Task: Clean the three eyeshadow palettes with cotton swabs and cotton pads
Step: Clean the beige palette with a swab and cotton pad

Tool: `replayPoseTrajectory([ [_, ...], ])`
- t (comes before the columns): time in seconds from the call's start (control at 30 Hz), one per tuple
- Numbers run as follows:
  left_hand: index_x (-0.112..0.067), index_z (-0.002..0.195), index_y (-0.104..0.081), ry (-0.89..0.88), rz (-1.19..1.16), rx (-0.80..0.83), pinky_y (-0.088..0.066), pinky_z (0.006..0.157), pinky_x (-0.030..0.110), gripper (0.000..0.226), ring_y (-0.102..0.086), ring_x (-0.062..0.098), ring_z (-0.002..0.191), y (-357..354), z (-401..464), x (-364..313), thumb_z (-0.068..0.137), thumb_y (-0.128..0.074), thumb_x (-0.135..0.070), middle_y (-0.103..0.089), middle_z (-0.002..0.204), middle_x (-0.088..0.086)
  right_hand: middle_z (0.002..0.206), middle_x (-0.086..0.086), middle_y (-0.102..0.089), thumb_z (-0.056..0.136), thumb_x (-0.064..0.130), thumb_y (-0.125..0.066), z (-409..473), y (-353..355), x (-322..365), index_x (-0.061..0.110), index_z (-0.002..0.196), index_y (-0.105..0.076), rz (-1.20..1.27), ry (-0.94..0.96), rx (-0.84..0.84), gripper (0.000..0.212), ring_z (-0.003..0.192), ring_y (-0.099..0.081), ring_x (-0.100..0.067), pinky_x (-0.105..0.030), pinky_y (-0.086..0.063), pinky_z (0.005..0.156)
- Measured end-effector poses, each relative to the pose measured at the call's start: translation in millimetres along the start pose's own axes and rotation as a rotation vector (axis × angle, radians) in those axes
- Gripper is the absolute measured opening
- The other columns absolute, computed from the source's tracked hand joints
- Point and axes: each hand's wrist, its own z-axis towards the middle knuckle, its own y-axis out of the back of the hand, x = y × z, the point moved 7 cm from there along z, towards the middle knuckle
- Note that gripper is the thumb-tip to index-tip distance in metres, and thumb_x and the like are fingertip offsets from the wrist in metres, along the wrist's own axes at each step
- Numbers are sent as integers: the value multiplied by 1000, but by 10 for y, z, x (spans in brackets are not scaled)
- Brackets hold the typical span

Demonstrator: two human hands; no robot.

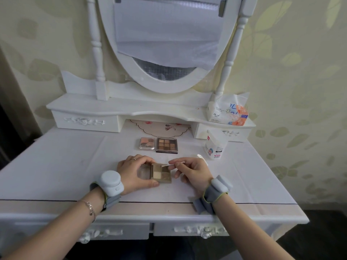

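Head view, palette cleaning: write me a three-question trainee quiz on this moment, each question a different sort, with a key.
1. True or false: the left hand steadies the open eyeshadow palette on the dressing table.
2. What does the right hand pinch? A) cotton pad B) cotton swab C) brush
3. How many other palettes lie behind the hands, and are their lids shut?

Key
1. True.
2. B; its tip meets the palette's upper pans.
3. Two: the pink palette and the nine-pan brown palette, side by side. Whether shut cannot be told; clear lids would also show the pans.
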Motion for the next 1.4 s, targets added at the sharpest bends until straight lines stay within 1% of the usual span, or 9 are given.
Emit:
replayPoseTrajectory([
  [0.1,-50,102,-45,-7,5,1,-28,96,27,68,-42,6,108,3,3,8,39,-49,-77,-50,108,-22,64,2,-69,92,-1,-50,-16,-10,10,9,79,-69,-4,-21,25,25,46,-55,-6,-16,-34,39],
  [0.2,-51,99,-44,-7,5,10,-28,98,29,65,-41,4,107,0,4,3,40,-48,-77,-47,104,-27,66,1,-70,92,-2,-50,-13,3,14,8,81,-69,35,-15,-1,24,46,-55,-7,-16,-34,39],
  [0.3,-52,97,-44,-8,2,8,-28,99,30,63,-41,4,107,-4,-1,10,40,-49,-77,-47,104,-26,61,1,-68,91,-4,-49,-28,-6,9,8,77,-68,22,-31,13,27,44,-54,-8,-16,-32,39],
  [0.4,-51,99,-44,-6,1,8,-28,98,29,66,-41,5,107,-8,-2,11,39,-48,-77,-49,107,-24,56,0,-66,89,-6,-48,-48,-15,7,7,71,-67,6,-44,42,29,42,-54,-9,-17,-30,38],
  [0.57,-47,105,-48,2,17,-4,-26,92,25,74,-41,6,108,6,-3,-3,38,-47,-77,-49,109,-21,56,-1,-66,89,-6,-47,-56,-46,9,7,71,-67,-22,-30,97,30,43,-55,-10,-17,-30,38],
  [0.67,-44,108,-51,3,25,-4,-26,92,25,78,-42,7,109,1,3,3,38,-47,-77,-50,109,-21,58,-1,-67,90,-5,-48,-60,-35,3,7,73,-68,-16,-24,94,29,45,-58,-11,-18,-32,39],
  [1.03,-49,103,-45,6,9,6,-28,95,27,71,-41,7,108,-7,7,9,38,-48,-77,-50,109,-19,59,-2,-68,90,-6,-49,-63,-52,-2,8,73,-69,-11,-24,116,30,45,-59,-11,-17,-33,38],
  [1.23,-50,101,-44,10,3,5,-26,93,25,69,-41,6,107,-6,5,11,37,-48,-77,-50,109,-20,54,-4,-65,89,-9,-45,-56,-29,-16,5,71,-65,-14,-35,74,30,42,-56,-11,-16,-31,37],
  [1.4,-45,107,-49,14,7,8,-23,91,24,76,-41,7,110,-4,6,3,37,-47,-77,-51,113,-17,48,-1,-61,87,-11,-43,-42,4,-25,3,68,-63,-24,-30,26,30,39,-53,-10,-16,-30,35],
])
